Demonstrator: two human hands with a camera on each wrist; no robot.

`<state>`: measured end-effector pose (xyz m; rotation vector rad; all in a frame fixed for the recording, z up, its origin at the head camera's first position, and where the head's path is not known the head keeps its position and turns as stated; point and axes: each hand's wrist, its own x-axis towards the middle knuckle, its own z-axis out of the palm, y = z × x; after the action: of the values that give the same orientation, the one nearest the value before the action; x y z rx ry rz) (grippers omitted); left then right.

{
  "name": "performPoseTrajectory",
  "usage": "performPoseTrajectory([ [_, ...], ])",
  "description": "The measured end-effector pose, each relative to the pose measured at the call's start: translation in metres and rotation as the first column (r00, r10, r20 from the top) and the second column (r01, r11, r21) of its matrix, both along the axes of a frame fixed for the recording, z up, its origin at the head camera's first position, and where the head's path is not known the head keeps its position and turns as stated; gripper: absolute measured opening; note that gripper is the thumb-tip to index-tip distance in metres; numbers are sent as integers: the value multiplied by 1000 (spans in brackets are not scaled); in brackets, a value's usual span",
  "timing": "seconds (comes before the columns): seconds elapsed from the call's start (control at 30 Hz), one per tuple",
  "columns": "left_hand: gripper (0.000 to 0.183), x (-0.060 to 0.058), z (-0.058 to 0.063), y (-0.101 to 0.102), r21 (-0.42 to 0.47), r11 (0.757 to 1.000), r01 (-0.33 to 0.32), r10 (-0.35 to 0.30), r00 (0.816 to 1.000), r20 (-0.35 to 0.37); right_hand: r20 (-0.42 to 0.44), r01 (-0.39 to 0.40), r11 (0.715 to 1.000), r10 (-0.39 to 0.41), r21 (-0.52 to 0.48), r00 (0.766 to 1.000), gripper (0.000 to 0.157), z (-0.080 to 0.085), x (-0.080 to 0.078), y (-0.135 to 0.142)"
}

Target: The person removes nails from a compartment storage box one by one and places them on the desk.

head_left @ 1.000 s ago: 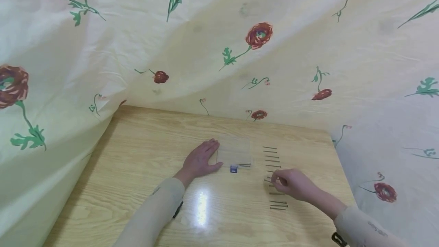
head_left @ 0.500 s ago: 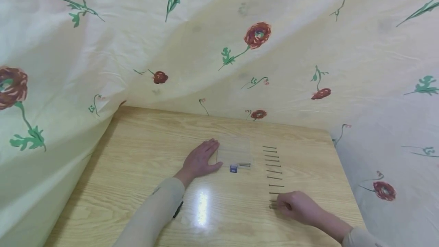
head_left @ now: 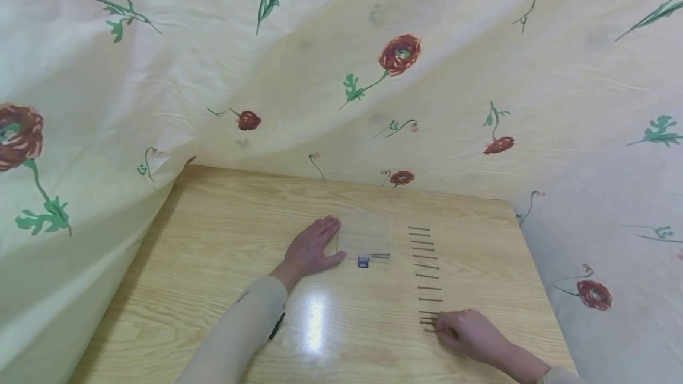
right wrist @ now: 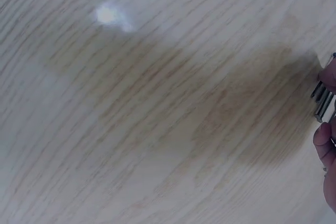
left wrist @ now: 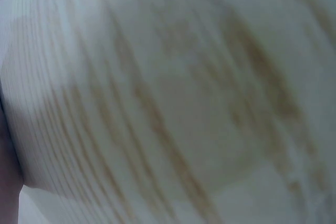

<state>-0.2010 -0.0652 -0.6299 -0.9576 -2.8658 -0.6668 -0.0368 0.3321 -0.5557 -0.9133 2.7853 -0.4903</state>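
My left hand (head_left: 312,249) rests palm down on the table, thumb and fingers at the left edge of a clear plastic box (head_left: 368,233). A blue latch (head_left: 363,262) sits on the box's near side, with a few nails (head_left: 380,256) beside it, seemingly inside. Several nails (head_left: 427,266) lie crosswise in a column to the right of the box. At the column's near end my right hand (head_left: 472,335), fingers curled, pinches a nail (head_left: 430,330); its fingertips cover part of it. Metal shafts (right wrist: 323,100) show beside the fingertips in the right wrist view.
The wood-grain table (head_left: 224,224) is bordered at the back and sides by a hanging flowered cloth (head_left: 299,76). A bright light reflection lies on the tabletop in front of the box. The left wrist view has mostly blurred table surface (left wrist: 173,103).
My right hand has moved down the column toward the near edge, uncovering nails in its middle. One nail now lies at the near end under its fingertips. The left hand stays still.
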Motion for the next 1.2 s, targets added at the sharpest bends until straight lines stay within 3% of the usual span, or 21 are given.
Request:
performPoseTrajectory([
  [0.27, 82, 1, 1, -1, 17, 1000, 1, -1, 1000, -8, -90, -21, 998, 16, -58, 996, 29, -6, 0, 3],
  [0.53, 82, 1, 1, -1, 7, 1000, -3, 3, 1000, 6, -99, -31, 997, 25, -66, 995, 29, -6, -1, 2],
  [0.8, 83, 1, 5, -1, -34, 999, -10, 11, 999, 50, -20, -4, 999, 3, -46, 1000, 25, -3, -2, -2],
  [1.2, 82, 2, 4, -1, -20, 1000, -11, 12, 1000, 18, 31, 1, 999, 1, -52, 1000, 22, 0, -3, -9],
])
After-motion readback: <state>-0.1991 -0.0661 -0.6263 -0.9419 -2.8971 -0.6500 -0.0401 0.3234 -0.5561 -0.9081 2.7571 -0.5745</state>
